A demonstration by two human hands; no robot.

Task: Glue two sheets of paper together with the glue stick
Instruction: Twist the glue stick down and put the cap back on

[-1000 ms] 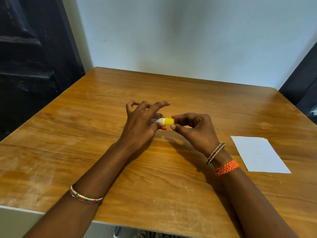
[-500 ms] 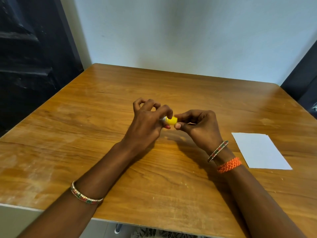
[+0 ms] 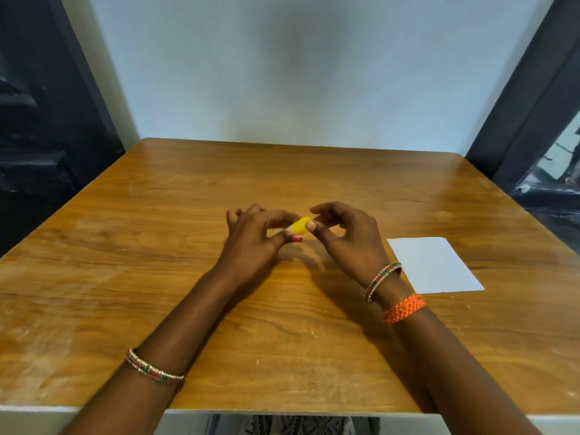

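Note:
A small glue stick with a yellow cap (image 3: pixel 299 227) is held above the middle of the wooden table (image 3: pixel 188 293). My left hand (image 3: pixel 251 240) pinches its white body, mostly hidden by my fingers. My right hand (image 3: pixel 345 237) touches the yellow cap with thumb and curled fingertips. White paper (image 3: pixel 434 265) lies flat on the table to the right of my right wrist; I cannot tell whether it is one sheet or two stacked.
A pale wall rises right behind the table's far edge. Dark panels stand at both sides. The table's near edge (image 3: pixel 282 412) runs below my forearms.
The glue stick has tilted, its yellow cap end now higher. My right fingers have loosened around the cap. The camera view has lifted, showing more wall.

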